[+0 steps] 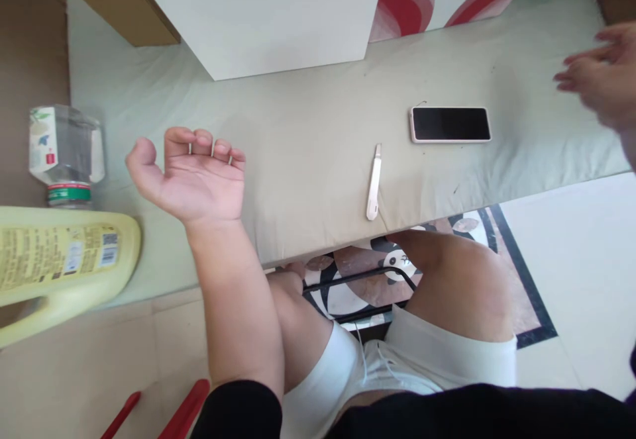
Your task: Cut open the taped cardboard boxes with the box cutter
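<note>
My left hand (pixel 201 177) is raised palm up above the cloth-covered table (pixel 303 161). Its fingers curl loosely, apart from the thumb, and nothing lies in it. At the right edge, partly cut off, my right hand (pixel 601 75) hovers with fingers slightly spread and no object visible in it. A smartphone (pixel 451 124) with a dark screen and pale case is the nearest thing to that hand. Between the hands lies a white utility knife (pixel 374 184), a short length of its blade showing at the far end.
A large white box (pixel 283 22) stands at the back beside a red-and-white carton (pixel 422 2) and brown cardboard (pixel 124 2). On the left are a clear plastic bottle (pixel 74 141) with a green cap and a yellow jug (pixel 114 247). My legs are under the table's near edge.
</note>
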The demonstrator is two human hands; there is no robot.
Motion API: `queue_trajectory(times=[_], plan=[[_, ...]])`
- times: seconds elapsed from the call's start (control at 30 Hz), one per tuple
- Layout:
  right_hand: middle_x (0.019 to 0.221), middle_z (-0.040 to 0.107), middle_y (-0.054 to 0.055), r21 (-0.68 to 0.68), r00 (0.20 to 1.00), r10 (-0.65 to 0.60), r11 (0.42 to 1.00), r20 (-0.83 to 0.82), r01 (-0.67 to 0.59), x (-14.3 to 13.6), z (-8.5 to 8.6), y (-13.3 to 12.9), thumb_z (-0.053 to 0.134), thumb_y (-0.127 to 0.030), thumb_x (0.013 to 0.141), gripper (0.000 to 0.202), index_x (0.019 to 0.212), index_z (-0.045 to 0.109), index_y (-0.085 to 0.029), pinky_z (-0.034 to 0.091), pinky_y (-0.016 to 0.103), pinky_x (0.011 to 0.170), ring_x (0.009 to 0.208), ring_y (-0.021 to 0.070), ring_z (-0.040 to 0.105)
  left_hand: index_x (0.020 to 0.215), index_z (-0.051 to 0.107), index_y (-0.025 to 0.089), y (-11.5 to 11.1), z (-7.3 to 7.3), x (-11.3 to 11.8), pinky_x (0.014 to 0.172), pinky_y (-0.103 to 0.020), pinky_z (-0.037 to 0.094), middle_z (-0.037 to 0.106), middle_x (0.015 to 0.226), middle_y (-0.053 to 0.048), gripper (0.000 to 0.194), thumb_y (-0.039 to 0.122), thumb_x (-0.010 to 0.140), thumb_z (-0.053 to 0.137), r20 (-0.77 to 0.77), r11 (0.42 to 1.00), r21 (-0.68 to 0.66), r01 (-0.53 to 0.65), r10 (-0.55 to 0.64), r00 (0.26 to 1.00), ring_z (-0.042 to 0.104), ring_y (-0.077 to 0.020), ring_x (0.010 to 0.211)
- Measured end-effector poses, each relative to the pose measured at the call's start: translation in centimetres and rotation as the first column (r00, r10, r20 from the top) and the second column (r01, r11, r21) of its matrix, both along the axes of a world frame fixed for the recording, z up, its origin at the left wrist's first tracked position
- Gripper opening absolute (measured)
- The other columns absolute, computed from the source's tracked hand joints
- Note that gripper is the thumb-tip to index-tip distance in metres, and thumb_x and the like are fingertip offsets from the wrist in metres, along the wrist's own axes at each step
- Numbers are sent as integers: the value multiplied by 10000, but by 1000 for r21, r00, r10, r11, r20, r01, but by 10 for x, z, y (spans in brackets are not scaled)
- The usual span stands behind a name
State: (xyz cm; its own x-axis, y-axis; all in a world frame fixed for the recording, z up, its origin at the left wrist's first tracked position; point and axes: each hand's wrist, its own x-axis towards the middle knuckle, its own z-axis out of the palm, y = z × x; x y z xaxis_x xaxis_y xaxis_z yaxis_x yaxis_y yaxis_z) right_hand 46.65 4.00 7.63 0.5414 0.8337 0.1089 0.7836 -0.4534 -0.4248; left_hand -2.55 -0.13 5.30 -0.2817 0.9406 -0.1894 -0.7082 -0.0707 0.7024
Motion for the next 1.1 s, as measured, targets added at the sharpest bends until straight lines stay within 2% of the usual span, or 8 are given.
queue_trajectory(times=[0.07,0.17,0.33,0.47,0.57,0.73,0.97,1.1], plan=[[1252,695,200,-85,995,-22,996,-96,14,-9,-7,-14,537,-112,967,497,1462,495,-127,550,330,741,895,165,715,727,479,214,-2,0,-2,539,-287,450,539,610,26,456,572,941,292,50,999,25,-37,35,998,542,-111,514],[1276,687,210,-134,985,13,990,-173,-37,-29,-15,-42,518,-81,957,496,1449,518,-143,520,305,729,857,135,712,762,461,206,-10,2,-4,525,-285,427,523,597,48,444,604,911,333,100,996,72,-57,50,994,535,-110,490],[1154,718,185,-45,976,193,979,-96,-198,-86,-29,-80,566,-68,885,430,1306,615,-140,483,317,807,911,147,671,816,449,207,-30,9,-8,567,-293,409,541,616,37,431,586,947,291,161,991,124,-44,24,987,542,-109,512],[856,676,65,4,914,399,917,-80,-400,-146,-61,-95,564,-146,850,296,1130,661,-164,467,305,796,753,139,580,812,450,210,-40,17,-9,601,-289,407,531,653,8,392,544,958,307,113,989,148,-18,2,994,522,-113,555],[757,626,37,15,890,449,893,-75,-449,-177,-89,-99,526,-215,835,272,1078,635,-157,462,324,750,706,168,559,779,456,212,-46,21,-7,590,-283,397,503,653,2,399,539,951,306,38,994,104,-30,26,999,487,-112,555],[815,641,74,21,899,438,899,-11,-438,-183,-111,-102,469,-276,844,304,1087,610,-158,414,367,776,802,232,576,729,466,202,-45,19,1,573,-289,396,502,642,-22,395,457,967,282,-103,1000,9,-26,26,994,476,-123,568],[834,650,91,-25,867,498,867,12,-498,-178,-111,-99,428,-253,864,277,1059,602,-164,359,372,764,793,240,555,668,563,177,-46,5,25,527,-240,387,529,677,-35,319,379,895,463,-433,984,-176,-6,-72,899,512,-109,558],[861,666,108,-12,848,530,848,-11,-530,-180,-113,-98,410,-259,876,287,1057,610,-159,331,380,764,817,254,557,680,559,183,-59,-9,18,540,-205,414,532,659,-7,215,378,763,598,-561,982,-180,-57,-55,826,534,-99,571]])
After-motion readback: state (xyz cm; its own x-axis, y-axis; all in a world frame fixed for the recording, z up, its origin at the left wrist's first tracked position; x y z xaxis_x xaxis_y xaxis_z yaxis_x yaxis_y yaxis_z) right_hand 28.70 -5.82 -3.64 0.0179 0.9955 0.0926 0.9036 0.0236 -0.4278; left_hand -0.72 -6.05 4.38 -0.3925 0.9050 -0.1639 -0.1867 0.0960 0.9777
